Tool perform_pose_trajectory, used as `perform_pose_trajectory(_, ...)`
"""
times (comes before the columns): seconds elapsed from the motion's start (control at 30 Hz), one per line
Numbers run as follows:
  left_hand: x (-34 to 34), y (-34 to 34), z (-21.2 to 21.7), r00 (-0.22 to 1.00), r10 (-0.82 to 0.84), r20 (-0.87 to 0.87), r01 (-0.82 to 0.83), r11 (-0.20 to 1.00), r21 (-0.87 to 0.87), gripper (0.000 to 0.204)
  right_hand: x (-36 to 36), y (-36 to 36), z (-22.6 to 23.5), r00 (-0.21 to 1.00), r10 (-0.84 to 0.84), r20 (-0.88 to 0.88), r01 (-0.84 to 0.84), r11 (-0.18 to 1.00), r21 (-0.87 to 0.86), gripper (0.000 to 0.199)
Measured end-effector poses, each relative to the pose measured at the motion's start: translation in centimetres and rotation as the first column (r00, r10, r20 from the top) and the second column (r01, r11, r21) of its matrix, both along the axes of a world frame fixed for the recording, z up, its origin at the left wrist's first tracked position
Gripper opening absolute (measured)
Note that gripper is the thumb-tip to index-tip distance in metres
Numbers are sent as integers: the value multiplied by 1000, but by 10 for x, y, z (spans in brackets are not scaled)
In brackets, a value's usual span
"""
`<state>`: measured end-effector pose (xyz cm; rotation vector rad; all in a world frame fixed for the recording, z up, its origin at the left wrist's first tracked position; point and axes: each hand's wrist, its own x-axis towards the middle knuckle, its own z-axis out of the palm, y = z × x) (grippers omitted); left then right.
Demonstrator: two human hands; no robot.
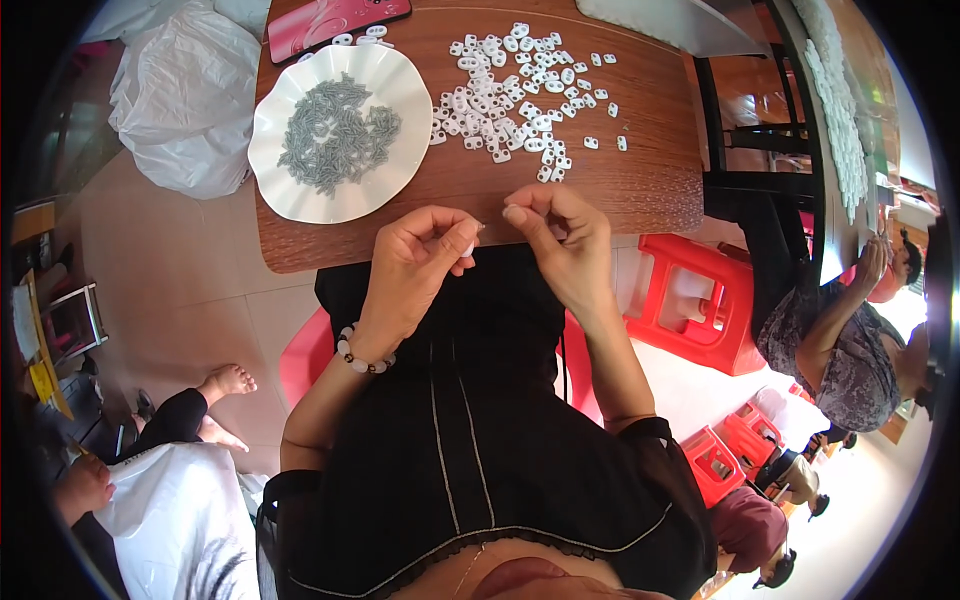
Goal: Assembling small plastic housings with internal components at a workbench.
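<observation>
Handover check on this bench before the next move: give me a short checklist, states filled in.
1. Left hand has a white piece: ok, it shows at the fingers.
2. Right hand has a piece: cannot tell, thumb and finger are close together and anything between them is too small to make out.
3. Plate rests upright on the table: ok, with grey pieces heaped in it.
4. Loose white pieces all in one group: not ok, a few others lie by the pink phone, beyond the plate.
5. Hands apart from each other: ok, a gap shows between them.
</observation>
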<state>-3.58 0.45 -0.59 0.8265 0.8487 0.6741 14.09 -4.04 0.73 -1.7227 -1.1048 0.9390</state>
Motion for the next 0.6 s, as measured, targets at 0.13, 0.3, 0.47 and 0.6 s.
perform_pose_trajectory(0.13, 1, 1, 11, 999, -44, -25, 46, 997, 68, 20, -3, -12, 20, 994, 47, -100, -40, 996, 76, 13)
perform_pose_trajectory(0.3, 4, -1, 18, 996, -75, -51, 81, 990, 117, 20, -4, -19, 26, 999, 40, -5, -39, 995, 91, 16)
perform_pose_trajectory(0.47, 5, -3, 18, 992, -93, -81, 103, 986, 128, 20, -4, -20, 33, 997, 25, 67, -33, 993, 114, 17)
perform_pose_trajectory(0.6, 5, -4, 17, 991, -95, -94, 106, 986, 128, 20, -6, -20, 36, 998, 0, 69, -8, 993, 115, 12)
